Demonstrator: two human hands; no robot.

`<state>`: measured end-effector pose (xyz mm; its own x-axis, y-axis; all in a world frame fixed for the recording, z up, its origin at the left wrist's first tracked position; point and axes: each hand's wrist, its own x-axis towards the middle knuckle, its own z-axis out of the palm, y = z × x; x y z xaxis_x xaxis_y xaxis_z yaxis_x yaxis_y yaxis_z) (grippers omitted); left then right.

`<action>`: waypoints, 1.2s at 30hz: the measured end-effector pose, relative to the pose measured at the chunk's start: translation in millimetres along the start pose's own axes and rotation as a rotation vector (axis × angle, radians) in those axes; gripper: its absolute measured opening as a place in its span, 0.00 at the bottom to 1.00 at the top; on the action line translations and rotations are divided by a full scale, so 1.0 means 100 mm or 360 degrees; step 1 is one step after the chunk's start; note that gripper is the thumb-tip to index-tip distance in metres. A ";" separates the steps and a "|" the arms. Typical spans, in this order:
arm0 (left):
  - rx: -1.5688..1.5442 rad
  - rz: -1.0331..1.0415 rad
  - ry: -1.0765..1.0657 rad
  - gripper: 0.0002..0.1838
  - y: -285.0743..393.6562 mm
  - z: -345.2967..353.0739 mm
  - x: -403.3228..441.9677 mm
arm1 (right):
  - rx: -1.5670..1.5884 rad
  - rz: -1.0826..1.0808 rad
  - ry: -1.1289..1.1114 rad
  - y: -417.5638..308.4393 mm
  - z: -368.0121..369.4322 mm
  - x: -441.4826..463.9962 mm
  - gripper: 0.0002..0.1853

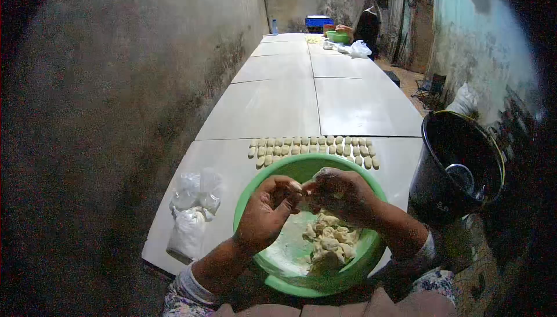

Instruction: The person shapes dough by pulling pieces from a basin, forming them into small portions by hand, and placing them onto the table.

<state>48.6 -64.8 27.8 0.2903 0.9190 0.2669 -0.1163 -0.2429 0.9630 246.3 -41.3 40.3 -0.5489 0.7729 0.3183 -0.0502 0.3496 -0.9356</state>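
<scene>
The long white table (255, 108) runs away from the person to the far end, where a co-worker (366, 27) stands at its right side near a green bowl (338, 37). At the near end sits the big green basin (245, 212), and beside it, on the right, a black bucket (429, 183) with something round and clear inside. Dough (331, 244) lies heaped in the right part of the basin. On the table to the left are plastic bags (188, 230), one packed with white stuff. Both hands meet above the basin: the left (268, 211) has its fingers bent in, thumb against them, and the right (339, 192) is curled, its fingertips close to the left's. Whether they pinch anything I cannot tell. Just beyond the basin, small dough pieces (313, 149) lie in rows.
</scene>
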 end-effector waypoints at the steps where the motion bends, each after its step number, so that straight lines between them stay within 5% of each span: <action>1: -0.0040 0.0023 -0.0012 0.09 0.03 0.02 0.00 | -0.0269 0.0032 -0.0063 -0.06 -0.01 0.00 0.11; 6: 0.0062 -0.0081 -0.0083 0.13 0.02 -0.05 0.00 | -0.0734 -0.0099 0.0131 -0.14 0.10 0.04 0.14; 11: -0.0296 -0.0078 0.0040 0.26 0.09 0.01 -0.02 | -0.0986 -0.0532 -0.0140 -0.10 0.05 0.04 0.21; 15: -0.0412 -0.0047 0.0043 0.30 0.08 -0.01 -0.01 | -0.1246 -0.0607 0.0099 -0.14 0.14 0.03 0.22; 18: -0.0384 -0.0076 0.0003 0.30 0.14 0.03 0.00 | -0.1060 -0.0552 -0.0146 -0.15 0.11 0.02 0.19; 26: -0.0236 -0.0089 -0.0489 0.25 -0.01 -0.07 -0.01 | -0.0525 -0.0496 0.0065 -0.18 0.05 0.04 0.12; 30: 0.0033 -0.0082 -0.0448 0.23 0.03 -0.04 -0.02 | -0.0831 -0.0432 0.0100 -0.25 0.08 0.04 0.12; 32: 0.0023 -0.0122 -0.0392 0.21 0.08 -0.02 -0.03 | -0.1252 -0.0892 -0.0131 -0.19 0.03 0.07 0.12; 36: 0.0072 -0.0095 -0.0416 0.19 0.07 -0.02 -0.05 | -0.1028 -0.0510 -0.0135 -0.17 0.02 0.05 0.11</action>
<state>44.0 -70.4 33.0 0.5312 0.8222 0.2045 -0.0511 -0.2099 0.9764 242.9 -44.8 57.0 -0.6539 0.5456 0.5242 0.2691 0.8153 -0.5127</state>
